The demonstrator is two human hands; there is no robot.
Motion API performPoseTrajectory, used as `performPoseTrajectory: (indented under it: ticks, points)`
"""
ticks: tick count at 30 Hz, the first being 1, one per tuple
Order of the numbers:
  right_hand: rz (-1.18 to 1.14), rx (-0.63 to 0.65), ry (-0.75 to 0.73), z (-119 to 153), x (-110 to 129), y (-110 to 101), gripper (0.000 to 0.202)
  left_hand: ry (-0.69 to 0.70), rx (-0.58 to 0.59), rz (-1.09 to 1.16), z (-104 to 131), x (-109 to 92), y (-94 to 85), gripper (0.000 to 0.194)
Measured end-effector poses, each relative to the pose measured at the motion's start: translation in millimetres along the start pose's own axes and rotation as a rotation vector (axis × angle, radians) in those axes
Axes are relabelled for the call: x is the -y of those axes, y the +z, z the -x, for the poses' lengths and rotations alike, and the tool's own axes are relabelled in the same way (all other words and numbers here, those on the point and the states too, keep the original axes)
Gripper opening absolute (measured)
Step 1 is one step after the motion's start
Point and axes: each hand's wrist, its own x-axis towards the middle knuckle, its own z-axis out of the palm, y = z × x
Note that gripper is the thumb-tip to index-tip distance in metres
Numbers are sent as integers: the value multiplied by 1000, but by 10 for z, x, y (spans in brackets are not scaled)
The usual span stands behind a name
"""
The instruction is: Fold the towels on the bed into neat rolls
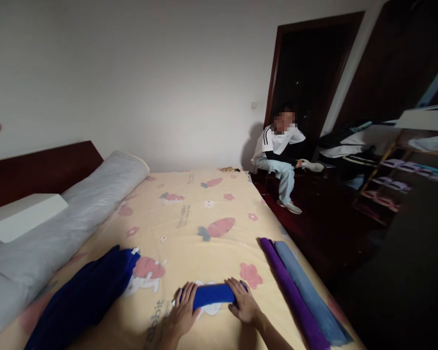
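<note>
A blue towel (213, 295), folded into a short, compact roll, lies across the patterned bedsheet (190, 253) near the front. At its left end, my left hand (184, 308) is closed over it with the fingers on top. My right hand (244, 302) grips the opposite end in the same way. To the left, a larger dark blue cloth (91, 287) with a small white tag is spread loosely. Two long rolls lie side by side at the right, a purple towel (290, 287) and a grey-blue towel (308, 291).
A long grey bolster (98, 199) runs along the dark red headboard (47, 167), with a white box (27, 214) on it. Beyond the bed's right edge, a person (277, 150) sits holding a shoe (312, 166). A shoe rack (390, 182) stands at the right.
</note>
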Motion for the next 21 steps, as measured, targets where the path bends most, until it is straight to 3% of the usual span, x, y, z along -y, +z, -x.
performPoseTrajectory:
  ticks: [6,13,17,21]
  points:
    - [52,-3,10,26,153,-124,70,-59,-63,-56,-1,-57,-203,55]
    - [47,12,-27,194,342,-383,62,-58,-42,-87,225,65,-89,57]
    - [9,-44,-3,354,444,-605,47,-84,18,-55,309,74,-88,63]
    - [-127,-72,14,499,604,-966,39,-135,99,-20,327,-10,-251,73]
